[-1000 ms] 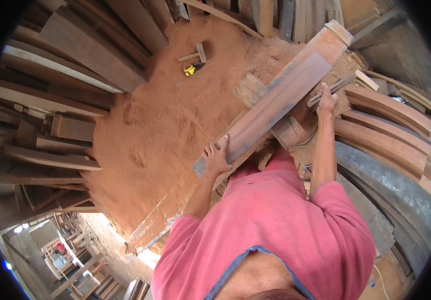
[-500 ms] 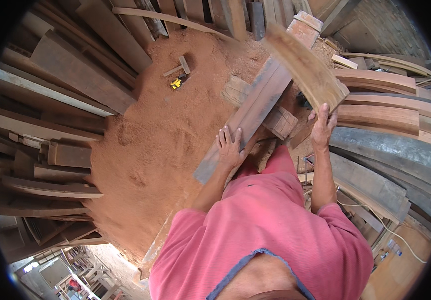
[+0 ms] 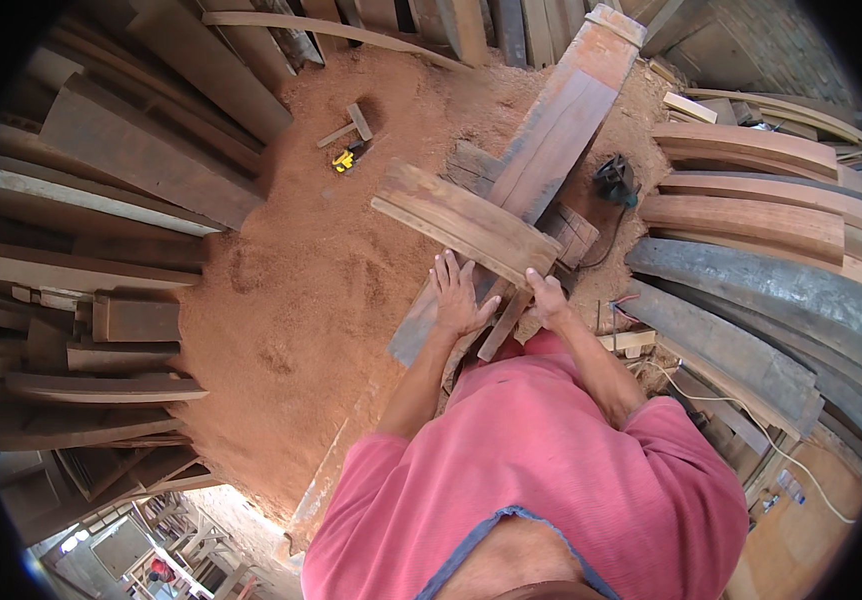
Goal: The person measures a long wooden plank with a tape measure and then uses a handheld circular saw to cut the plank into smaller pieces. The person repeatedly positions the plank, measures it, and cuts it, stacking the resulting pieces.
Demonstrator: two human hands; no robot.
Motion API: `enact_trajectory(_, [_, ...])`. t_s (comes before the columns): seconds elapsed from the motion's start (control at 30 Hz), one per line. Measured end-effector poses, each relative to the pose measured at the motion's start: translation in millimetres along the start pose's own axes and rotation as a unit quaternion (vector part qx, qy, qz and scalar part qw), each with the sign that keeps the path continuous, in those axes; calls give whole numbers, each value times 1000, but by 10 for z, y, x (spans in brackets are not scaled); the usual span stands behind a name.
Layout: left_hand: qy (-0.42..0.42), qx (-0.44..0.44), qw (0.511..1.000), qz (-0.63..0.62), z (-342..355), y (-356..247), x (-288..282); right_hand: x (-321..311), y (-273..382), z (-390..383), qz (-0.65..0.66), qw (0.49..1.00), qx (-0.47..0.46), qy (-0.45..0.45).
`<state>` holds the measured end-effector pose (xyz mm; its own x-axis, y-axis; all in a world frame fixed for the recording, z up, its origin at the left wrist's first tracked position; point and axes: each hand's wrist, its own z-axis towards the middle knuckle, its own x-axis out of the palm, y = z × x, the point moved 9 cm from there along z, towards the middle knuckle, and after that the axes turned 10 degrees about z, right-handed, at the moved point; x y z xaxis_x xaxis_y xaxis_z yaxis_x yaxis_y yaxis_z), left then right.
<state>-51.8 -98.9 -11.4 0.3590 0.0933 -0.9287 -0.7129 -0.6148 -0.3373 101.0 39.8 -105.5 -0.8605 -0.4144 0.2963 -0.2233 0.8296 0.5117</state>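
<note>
Though crosswise, board's left edge (image 3: 386,187) free

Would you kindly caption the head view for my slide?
Right hand holds a board across a longer plank, sawdust around.

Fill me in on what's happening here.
A person in a pink shirt is handling wood. The right hand grips the near-right corner of a short thick board, which lies crosswise over a long plank. The left hand is spread open, its fingertips by the board's near edge. Beyond, on the reddish sawdust, sit a T-shaped wooden piece and a small yellow-and-black object.
</note>
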Motion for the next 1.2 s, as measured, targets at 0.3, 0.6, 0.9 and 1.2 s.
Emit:
enact_trajectory(0.3, [-56,-22,998,-26,-213,-1,-134,366,-59,-224,-50,989,89,108])
enact_trajectory(0.6, [6,-8,1000,-9,-855,-54,-59,186,-395,-183,-39,995,69,58])
enact_trajectory(0.9, [19,59,998,2,-103,-439,-238,316,368,133,-95,995,-19,35])
enact_trajectory(1.2, [-28,89,995,37,50,-403,-109,308,372,230,-23,996,-83,38])
